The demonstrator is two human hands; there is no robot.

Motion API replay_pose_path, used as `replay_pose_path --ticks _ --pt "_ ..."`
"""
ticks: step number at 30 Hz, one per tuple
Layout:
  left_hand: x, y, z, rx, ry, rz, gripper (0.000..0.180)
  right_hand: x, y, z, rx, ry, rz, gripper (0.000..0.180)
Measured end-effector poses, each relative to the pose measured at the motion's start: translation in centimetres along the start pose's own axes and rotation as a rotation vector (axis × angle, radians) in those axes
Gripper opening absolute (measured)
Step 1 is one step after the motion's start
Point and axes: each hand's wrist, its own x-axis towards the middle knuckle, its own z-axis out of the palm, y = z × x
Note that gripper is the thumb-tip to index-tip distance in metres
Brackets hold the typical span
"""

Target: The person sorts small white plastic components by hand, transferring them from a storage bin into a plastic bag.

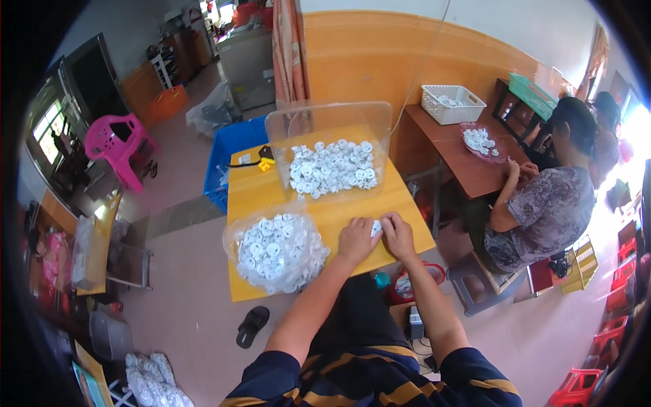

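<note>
My left hand and my right hand meet at the near right part of a yellow table, both pinching one small white round plastic part between them. To the left of my hands lies an open clear bag heaped with several of the same white round parts. Behind my hands stands a clear plastic box holding several more white parts.
A seated person works at a brown table on the right, with a pink dish of white parts and a white basket. A blue crate stands behind my table, a pink chair at left, a black sandal on the floor.
</note>
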Motion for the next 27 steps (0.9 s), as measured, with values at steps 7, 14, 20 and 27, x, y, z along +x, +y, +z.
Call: replay_pose_path --ticks 7,14,20,27 --pt "1.4 2.9 -2.9 -0.345 0.072 -0.285 0.037 0.6 0.8 -0.5 0.183 0.077 0.085 0.03" --pt "3.2 3.4 -13.6 -1.541 -0.019 -0.609 0.029 0.5 2.3 -0.2 0.403 0.121 0.201 0.031" --pt "1.7 -3.4 -23.3 -1.236 0.232 -0.7 0.027 1.8 -7.6 2.1 0.767 0.067 0.405 0.022" --pt "-2.2 -10.5 -22.4 -1.015 0.397 -0.816 0.028 3.7 -21.6 12.7 0.986 -0.428 0.295 0.016"
